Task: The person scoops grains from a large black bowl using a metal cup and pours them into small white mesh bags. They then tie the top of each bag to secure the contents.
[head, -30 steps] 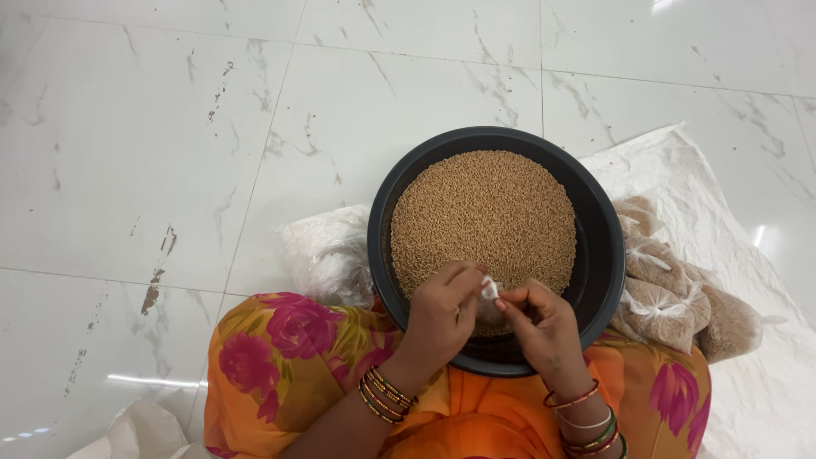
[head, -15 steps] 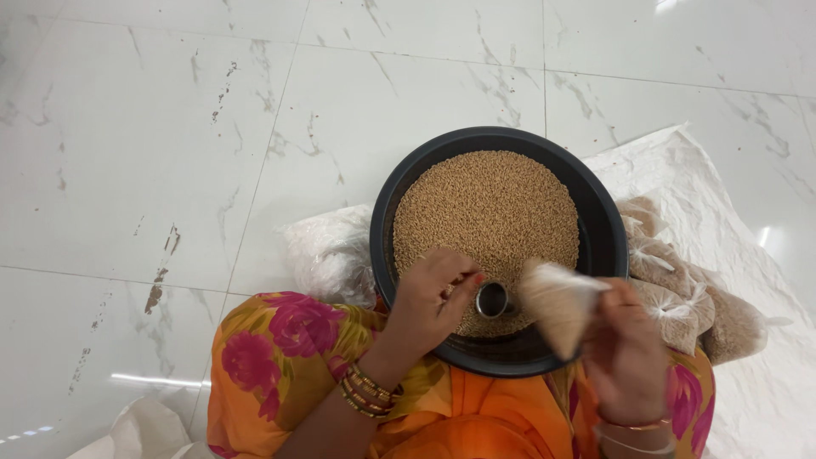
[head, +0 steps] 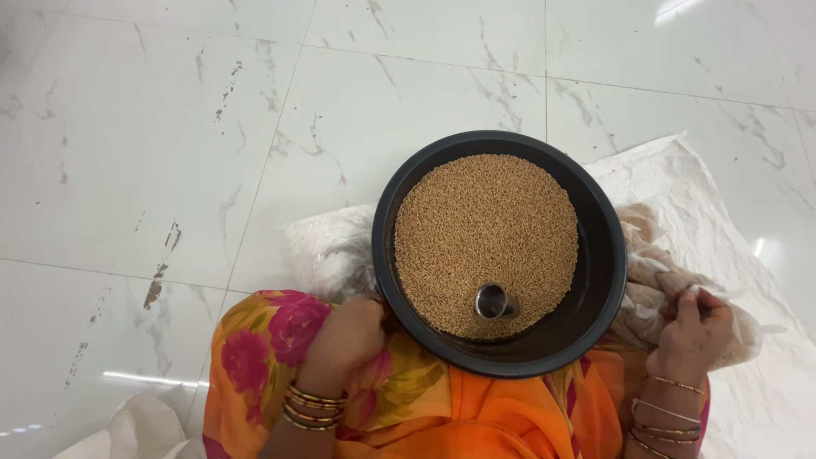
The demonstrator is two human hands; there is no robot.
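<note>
Right hand [head: 693, 327] moved off grain [head: 484, 238] to plastic bag [head: 671, 280], closed on fold; left hand [head: 348, 331] clamped on black pan [head: 608, 255] rim — small steel cup [head: 491, 300] lies in grain — pan best kept level

White marble floor [head: 170, 127] carries it all: a white woven sack [head: 731, 204] spread at three o'clock, crumpled plastic bag [head: 327, 251] near centre.

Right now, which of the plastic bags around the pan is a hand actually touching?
The grain-filled clear bag right of the black pan: the right hand grips it. The left hand holds the pan's rim, beside the left bag.
</note>
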